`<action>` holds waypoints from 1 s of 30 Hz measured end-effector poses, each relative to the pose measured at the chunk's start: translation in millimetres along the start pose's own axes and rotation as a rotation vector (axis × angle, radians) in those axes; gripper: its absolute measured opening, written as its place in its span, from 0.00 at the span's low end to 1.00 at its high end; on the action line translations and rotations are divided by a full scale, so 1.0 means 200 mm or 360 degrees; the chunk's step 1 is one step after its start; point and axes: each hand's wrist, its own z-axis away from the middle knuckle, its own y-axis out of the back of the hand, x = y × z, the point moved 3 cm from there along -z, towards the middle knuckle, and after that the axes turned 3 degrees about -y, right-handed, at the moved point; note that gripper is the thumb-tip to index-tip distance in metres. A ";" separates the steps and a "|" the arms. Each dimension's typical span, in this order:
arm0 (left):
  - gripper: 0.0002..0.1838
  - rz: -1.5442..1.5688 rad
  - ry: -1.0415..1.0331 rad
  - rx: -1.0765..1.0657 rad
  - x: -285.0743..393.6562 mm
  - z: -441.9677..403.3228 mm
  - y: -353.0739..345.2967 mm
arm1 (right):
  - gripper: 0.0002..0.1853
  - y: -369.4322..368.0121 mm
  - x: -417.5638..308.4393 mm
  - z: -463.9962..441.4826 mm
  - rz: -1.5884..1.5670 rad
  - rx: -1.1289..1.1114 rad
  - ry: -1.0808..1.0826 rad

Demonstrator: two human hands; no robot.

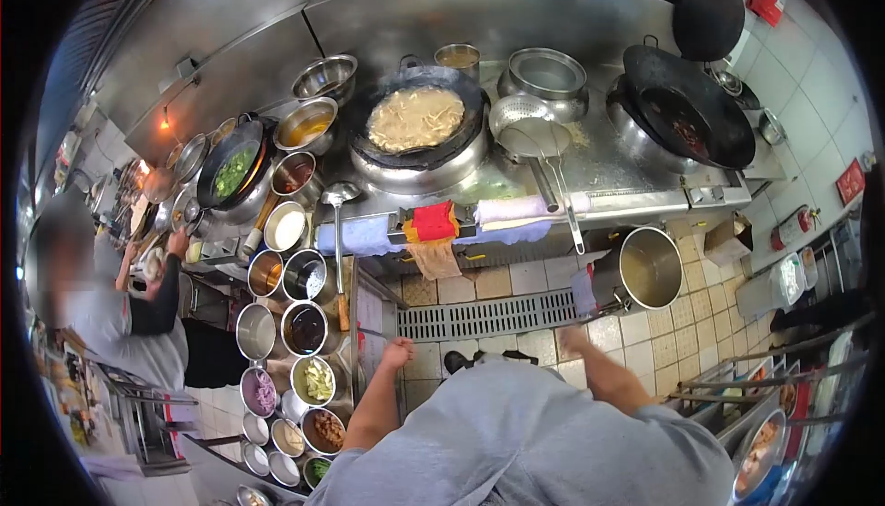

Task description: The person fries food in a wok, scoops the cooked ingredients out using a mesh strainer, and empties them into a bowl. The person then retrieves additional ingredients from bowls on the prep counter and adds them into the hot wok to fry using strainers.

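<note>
My left hand [398, 352] hangs over the floor beside the ingredient counter, fingers curled in, with nothing showing in it. The wooden-handled ladle [339, 239] lying along the counter edge is nearest to it. My right hand [573, 340] is over the tiles, just below a large metal pot [651, 268] of cloudy liquid; its fingers are smeared and I cannot make them out. Ahead on the range, a wok [442, 82] holds pale bubbling liquid with strips in it [417, 119]. A perforated skimmer [522, 111] and a fine strainer [536, 137] rest to its right.
A second wok [693, 110] with dark residue sits at the right. On the left, a co-worker [120, 322] stands near a wok of greens [232, 172]. Sauce and ingredient pots [305, 328] crowd the counter. Folded cloths [431, 221] lie on the range's front rail above a floor grate [484, 314].
</note>
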 end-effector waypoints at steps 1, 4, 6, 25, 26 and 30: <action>0.13 0.0005 0.0018 0.0031 0.04 0.03 -0.03 | 0.16 0.02 -0.23 0.34 -0.0323 -0.0809 -0.0508; 0.13 -0.0400 0.0193 -0.0171 -0.01 0.14 -0.20 | 0.17 0.07 -0.35 0.80 -0.0754 -0.0597 -0.0437; 0.12 -0.0467 0.0215 -0.0199 -0.12 0.23 -0.31 | 0.15 0.02 -0.25 0.88 -0.1018 -0.0505 -0.0562; 0.11 -0.2086 -0.0843 -0.0460 -0.04 0.12 -0.57 | 0.10 -0.03 0.12 0.93 -0.0424 -0.0127 -0.0531; 0.12 -0.2008 -0.0850 -0.0523 0.06 0.08 -0.53 | 0.11 -0.08 0.14 0.88 -0.0457 -0.0131 -0.0567; 0.14 -0.0342 0.0075 -0.1152 0.93 -0.10 -0.27 | 0.12 -0.14 0.11 0.85 -0.0602 -0.0033 -0.0669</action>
